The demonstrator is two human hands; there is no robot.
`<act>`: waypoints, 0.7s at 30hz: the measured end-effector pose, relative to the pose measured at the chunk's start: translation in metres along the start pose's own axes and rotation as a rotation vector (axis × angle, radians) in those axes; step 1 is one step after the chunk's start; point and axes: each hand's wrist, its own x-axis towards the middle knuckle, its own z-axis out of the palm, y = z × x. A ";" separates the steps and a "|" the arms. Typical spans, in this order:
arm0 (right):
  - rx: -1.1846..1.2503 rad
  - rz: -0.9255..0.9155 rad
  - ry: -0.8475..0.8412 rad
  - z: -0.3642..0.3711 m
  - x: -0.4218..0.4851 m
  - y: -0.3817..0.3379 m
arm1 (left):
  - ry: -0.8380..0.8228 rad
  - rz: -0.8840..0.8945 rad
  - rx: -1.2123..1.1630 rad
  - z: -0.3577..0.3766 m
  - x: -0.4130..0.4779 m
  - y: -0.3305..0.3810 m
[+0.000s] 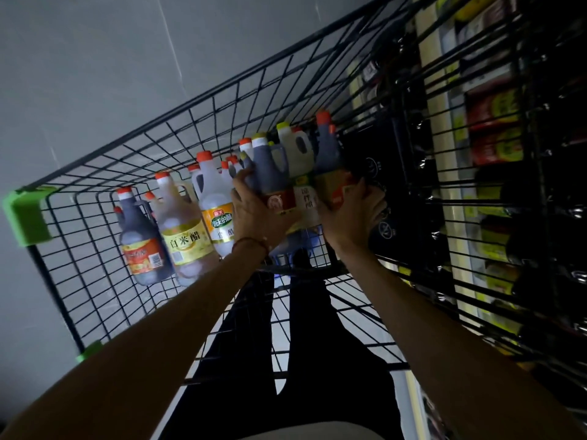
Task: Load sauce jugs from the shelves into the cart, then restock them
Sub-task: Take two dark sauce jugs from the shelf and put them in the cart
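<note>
Inside cart [27,215], two hands [254,211] [352,214] gripping three jugs [273,173]

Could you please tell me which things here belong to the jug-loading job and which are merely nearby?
Job: held jugs, left hand, right hand, jugs standing in the cart, cart, shelf.
Merely nearby: green corner clips, red packs, wrist band.

The black wire cart [190,108] (green corner caps [27,215]) carried sauce jugs [185,239] standing upright in a close row on its mesh floor; stocked shelves [495,128] stood just beside it.
</note>
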 end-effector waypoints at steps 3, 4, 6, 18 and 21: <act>0.030 0.037 0.024 0.000 0.001 -0.002 | 0.014 -0.032 0.027 -0.008 -0.001 -0.006; 0.050 0.038 0.027 0.000 0.001 -0.002 | 0.007 -0.041 0.055 -0.010 -0.001 -0.008; 0.087 0.037 0.018 0.001 -0.001 -0.004 | -0.013 -0.050 0.128 -0.012 -0.001 -0.011; 0.019 0.193 -0.134 -0.001 0.004 -0.014 | -0.087 -0.109 0.042 -0.019 -0.002 -0.030; 0.155 0.214 -0.181 -0.003 0.009 -0.007 | -0.098 -0.103 0.074 -0.020 -0.001 -0.028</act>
